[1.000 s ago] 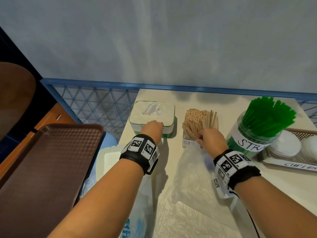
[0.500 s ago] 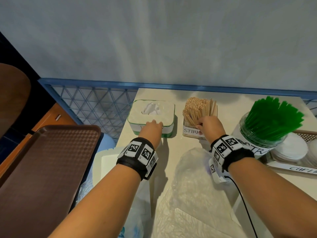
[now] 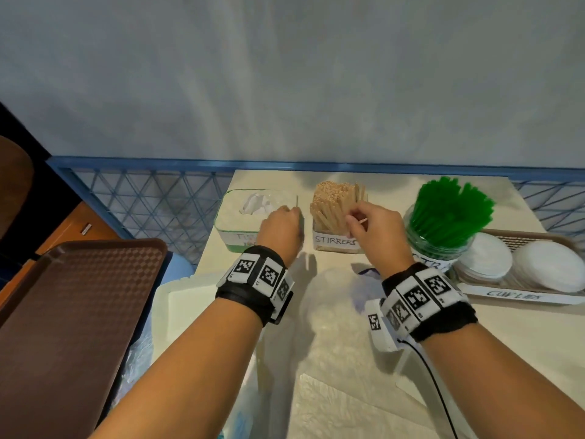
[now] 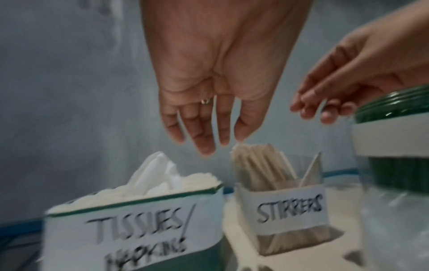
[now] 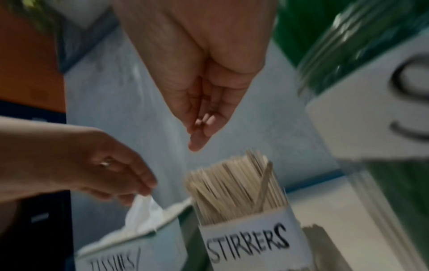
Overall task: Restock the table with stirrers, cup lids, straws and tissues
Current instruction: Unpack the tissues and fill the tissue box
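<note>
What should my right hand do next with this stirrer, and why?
Probably lower the stirrer pinched in the right hand straight down into the stirrer box: the hand hovers just above it, and the box has room on its right side.

The table is cream. The tissue box is clear with a green rim, holds white tissues and bears a white label in black handwriting. The stirrers are pale tan wood. The straws are bright green. The lids are white, in a brown tray. Another tray is dark brown with a diamond pattern. The wristbands are black with white-and-black square codes. The fence is blue lattice.
</note>
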Demonstrator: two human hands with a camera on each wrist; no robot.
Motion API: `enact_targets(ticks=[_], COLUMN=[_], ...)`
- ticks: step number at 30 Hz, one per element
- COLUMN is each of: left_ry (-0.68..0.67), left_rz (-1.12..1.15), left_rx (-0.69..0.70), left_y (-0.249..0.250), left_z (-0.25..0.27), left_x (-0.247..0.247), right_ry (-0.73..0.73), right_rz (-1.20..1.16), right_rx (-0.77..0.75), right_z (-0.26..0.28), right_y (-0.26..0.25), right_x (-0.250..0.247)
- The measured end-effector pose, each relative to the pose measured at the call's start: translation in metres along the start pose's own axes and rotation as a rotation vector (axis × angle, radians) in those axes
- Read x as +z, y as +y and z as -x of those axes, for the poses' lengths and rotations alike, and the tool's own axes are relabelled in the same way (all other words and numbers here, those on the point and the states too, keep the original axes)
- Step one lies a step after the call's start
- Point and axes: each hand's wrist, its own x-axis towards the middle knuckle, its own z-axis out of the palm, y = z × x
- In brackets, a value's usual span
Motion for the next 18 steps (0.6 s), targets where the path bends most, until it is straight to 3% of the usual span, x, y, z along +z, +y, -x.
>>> enact_targets(ticks=[4, 8, 10, 14, 18], left_ry=[0.203, 0.318, 0.339, 0.308, 0.274], left_rz=[0.195, 0.208, 0.219, 0.266, 0.268], left_rx=[0.368, 0.629, 0.653, 0.575, 0.498], left_y=[0.068, 0.122, 0.141, 0.161, 0.168], left_z=[0.021, 0.035, 0.037, 0.039, 0.038], left_x=[0.000, 0.023, 0.033, 0.048, 0.060], right_ry=[0.294, 0.430, 0.458, 0.428, 0.238], right_rz=[-0.172, -0.002, 0.061, 0.139, 0.247], right_rx=[0.039, 0.222, 0.290, 0.266, 0.356], right_z=[0.035, 0.060, 0.074, 0.095, 0.098], right_y=[0.006, 0.063, 0.094, 0.131, 0.164], right_x=[-0.058, -0.103, -0.119, -0.130, -0.126])
